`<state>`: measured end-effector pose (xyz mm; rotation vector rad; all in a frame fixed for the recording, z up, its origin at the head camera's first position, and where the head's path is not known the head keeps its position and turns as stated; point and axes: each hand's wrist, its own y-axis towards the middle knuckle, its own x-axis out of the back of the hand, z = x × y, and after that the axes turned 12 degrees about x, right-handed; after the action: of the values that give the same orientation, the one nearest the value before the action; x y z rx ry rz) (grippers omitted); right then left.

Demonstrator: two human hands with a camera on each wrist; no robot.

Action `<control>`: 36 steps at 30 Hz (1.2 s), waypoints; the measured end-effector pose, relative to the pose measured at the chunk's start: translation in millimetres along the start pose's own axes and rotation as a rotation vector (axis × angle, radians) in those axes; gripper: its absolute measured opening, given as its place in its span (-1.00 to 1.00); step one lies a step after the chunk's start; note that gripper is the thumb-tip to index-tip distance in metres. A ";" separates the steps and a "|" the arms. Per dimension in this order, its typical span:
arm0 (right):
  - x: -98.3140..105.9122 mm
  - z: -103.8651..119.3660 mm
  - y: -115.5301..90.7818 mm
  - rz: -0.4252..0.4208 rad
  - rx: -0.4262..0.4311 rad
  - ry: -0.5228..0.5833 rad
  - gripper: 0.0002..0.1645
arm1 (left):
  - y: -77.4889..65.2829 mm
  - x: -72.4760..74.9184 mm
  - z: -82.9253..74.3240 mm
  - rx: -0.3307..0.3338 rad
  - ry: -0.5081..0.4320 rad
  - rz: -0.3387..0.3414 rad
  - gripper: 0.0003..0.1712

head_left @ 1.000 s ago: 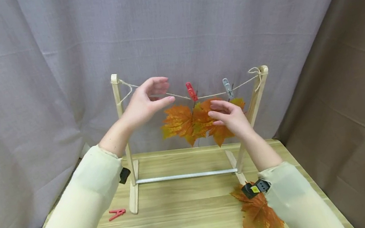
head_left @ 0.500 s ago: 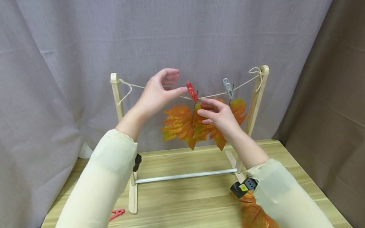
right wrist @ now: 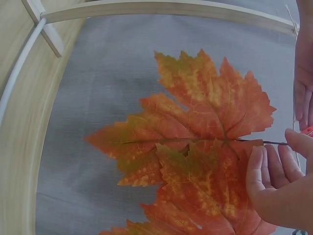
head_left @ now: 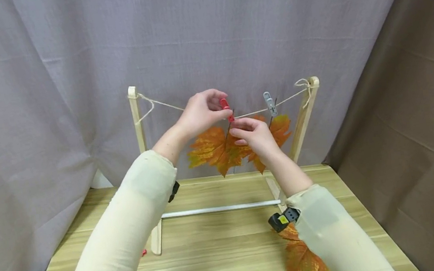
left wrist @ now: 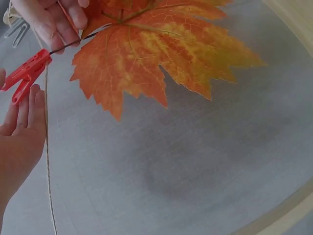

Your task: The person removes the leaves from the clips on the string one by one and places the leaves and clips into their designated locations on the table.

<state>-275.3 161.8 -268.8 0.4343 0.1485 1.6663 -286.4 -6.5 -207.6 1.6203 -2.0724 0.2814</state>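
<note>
A red clothespin (head_left: 224, 103) sits on the string (head_left: 253, 113), clipped by the stem (left wrist: 61, 48) of an orange leaf (head_left: 207, 149). My left hand (head_left: 201, 112) is around the clothespin's handles, fingers nearly straight behind it and thumb on the near side. Seen from the left wrist, the handles are spread apart. My right hand (head_left: 258, 138) is just below, its loosely bent fingers and thumb close around the stem beneath the clip. A second orange leaf (head_left: 280, 129), partly behind this hand, hangs from a grey clothespin (head_left: 270, 103) to the right.
Two wooden posts (head_left: 304, 117) hold the string, joined low down by a white rod (head_left: 220, 208). On the wooden table (head_left: 217, 263), another leaf (head_left: 300, 255) lies partly under my right sleeve. A second red clothespin (head_left: 143, 252) is mostly hidden by my left sleeve. Grey curtain (head_left: 170, 31) hangs behind.
My left hand has moved right along the string to the red clothespin. The right hand has shifted left toward the stem below it. The left sleeve now covers most of the clothespin on the table.
</note>
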 end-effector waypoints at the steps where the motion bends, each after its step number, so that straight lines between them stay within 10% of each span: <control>1: -0.7 0.3 -0.2 0.000 -0.001 0.002 -0.57 | -0.5 -1.3 -0.1 -0.001 0.005 0.001 -0.56; 36: -12.0 0.2 2.3 -0.010 0.067 -0.095 -0.72 | -10.6 -1.7 2.8 -0.153 0.000 -0.171 -0.75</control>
<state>-276.4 149.7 -270.2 0.5612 0.1362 1.6313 -276.7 -9.2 -212.3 1.6896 -1.8913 0.0625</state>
